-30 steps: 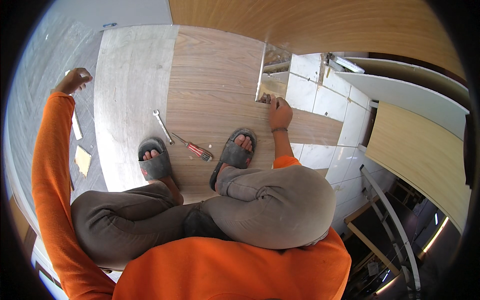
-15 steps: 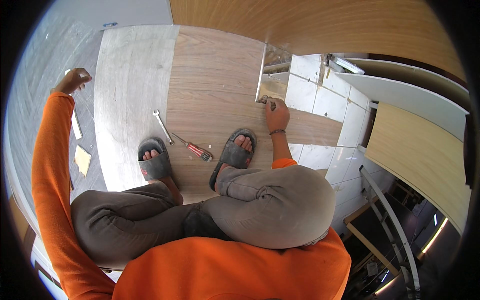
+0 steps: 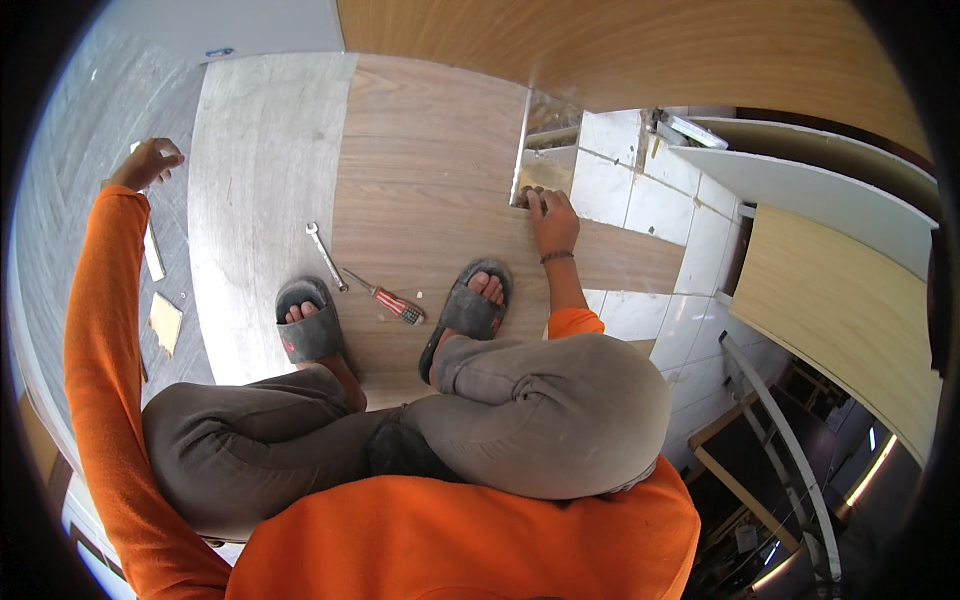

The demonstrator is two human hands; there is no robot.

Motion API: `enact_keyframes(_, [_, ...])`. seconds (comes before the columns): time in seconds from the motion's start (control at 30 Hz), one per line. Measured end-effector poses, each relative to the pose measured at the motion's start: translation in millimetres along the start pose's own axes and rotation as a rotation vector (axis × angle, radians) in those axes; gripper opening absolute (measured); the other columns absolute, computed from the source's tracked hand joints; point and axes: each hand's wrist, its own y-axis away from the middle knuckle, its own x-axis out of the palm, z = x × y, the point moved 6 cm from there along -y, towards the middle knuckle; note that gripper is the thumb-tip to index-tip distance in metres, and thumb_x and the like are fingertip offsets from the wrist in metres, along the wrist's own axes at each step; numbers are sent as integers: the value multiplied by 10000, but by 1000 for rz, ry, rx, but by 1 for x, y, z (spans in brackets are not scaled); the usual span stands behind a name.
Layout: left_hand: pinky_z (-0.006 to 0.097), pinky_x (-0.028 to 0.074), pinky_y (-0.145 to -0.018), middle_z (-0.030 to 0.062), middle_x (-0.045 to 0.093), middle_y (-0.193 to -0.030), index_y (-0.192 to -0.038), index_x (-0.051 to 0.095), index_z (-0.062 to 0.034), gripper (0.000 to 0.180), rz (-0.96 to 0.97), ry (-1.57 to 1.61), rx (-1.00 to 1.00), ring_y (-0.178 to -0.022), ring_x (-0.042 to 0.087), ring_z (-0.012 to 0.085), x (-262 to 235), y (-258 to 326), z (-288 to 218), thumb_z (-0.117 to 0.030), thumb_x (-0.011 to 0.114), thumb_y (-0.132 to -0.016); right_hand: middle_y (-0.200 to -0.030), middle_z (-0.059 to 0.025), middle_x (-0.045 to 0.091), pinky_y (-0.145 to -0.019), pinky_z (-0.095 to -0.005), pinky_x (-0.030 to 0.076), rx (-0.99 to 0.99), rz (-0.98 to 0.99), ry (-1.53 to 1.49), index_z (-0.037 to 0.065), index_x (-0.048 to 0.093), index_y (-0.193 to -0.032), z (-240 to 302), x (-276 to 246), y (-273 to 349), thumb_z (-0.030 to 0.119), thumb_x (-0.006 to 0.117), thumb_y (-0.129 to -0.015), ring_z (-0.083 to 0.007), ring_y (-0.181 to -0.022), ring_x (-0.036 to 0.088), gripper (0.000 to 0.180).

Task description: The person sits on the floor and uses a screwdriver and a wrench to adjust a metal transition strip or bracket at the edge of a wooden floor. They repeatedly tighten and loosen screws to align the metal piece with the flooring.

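Observation:
My right hand (image 3: 554, 218) reaches down to the corner of a rectangular opening (image 3: 550, 170) in the wood-look floor panel. Its fingers are pinched together beside small dark bits (image 3: 527, 194); whatever lies between the fingertips is too small to make out. Out to the left, my left hand (image 3: 148, 164) hangs loosely bent over a grey surface, fingers somewhat apart, with nothing visible in it. A pale strip (image 3: 153, 250) lies below that hand. Between my sandalled feet and the panel's middle lie a wrench (image 3: 325, 255) and a screwdriver (image 3: 390, 300) with a red, white and dark handle.
A brown wooden panel (image 3: 640, 50) rises at the far side. White tiles (image 3: 605, 190) border the opening on the right, near a pale wooden board (image 3: 850, 310). A metal frame (image 3: 785, 440) stands lower right. A torn yellowish piece (image 3: 165, 323) lies at left.
My right hand has shifted slightly and turned at the opening's corner, and its fingers now show more clearly. The left hand has barely moved; the tools lie where they were.

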Motion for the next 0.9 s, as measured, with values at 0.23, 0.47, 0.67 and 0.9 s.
enact_keyframes(0.23, [411,540,-706,189,701,-847,-1141,658,-69,301,5,1,-19,-786,692,268,0,4,0,-281,619,-931,-937,-120,652,-735,-426,525,-45,-29,-82,74,681,-938,2,3,2,298,660,-878,-343,-847,647,233])
enact_keyframes(0.47, [425,551,-718,191,706,-867,-1139,662,-82,284,-14,-14,-41,-811,697,277,3,3,1,-274,613,-935,-939,-108,659,-714,-419,529,15,-47,-146,83,676,-964,3,-3,4,283,667,-873,-332,-838,651,220])
enact_keyframes(0.67, [425,553,-709,185,705,-864,-1134,663,-78,297,-7,-20,-25,-810,697,269,2,0,-2,-289,621,-929,-980,-114,668,-736,-409,534,81,112,13,86,676,-962,3,5,-3,291,672,-871,-331,-866,655,225])
enact_keyframes(0.9, [409,552,-685,179,699,-848,-1130,661,-74,304,10,-32,-21,-798,693,259,1,0,-11,-296,625,-925,-882,-109,668,-694,-408,520,-18,-35,-96,71,676,-876,-11,8,7,275,693,-853,-313,-781,650,206])
